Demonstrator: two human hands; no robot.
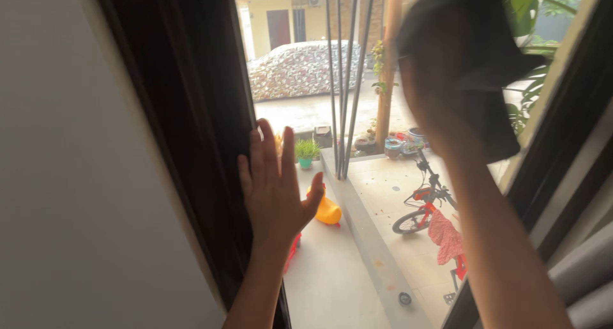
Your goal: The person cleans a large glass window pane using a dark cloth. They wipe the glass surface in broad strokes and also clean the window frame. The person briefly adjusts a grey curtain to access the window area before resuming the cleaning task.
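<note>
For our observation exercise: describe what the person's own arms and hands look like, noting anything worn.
Both arms are bare to the frame's edge: no sleeves, gloves, watch or bracelets show. The left hand shows no rings. The right hand is blurred, so rings cannot be told.

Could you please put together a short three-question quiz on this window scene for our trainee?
1. True or false: the right hand holds a dark cloth up against the window glass.
2. Where does the left hand rest? A) on the bicycle B) flat by the dark window frame C) on the grey curtain
3. Fill in: outside, beside the red bicycle, lies a ____ toy on the paving.

Key: 1 true; 2 B; 3 yellow.
</note>
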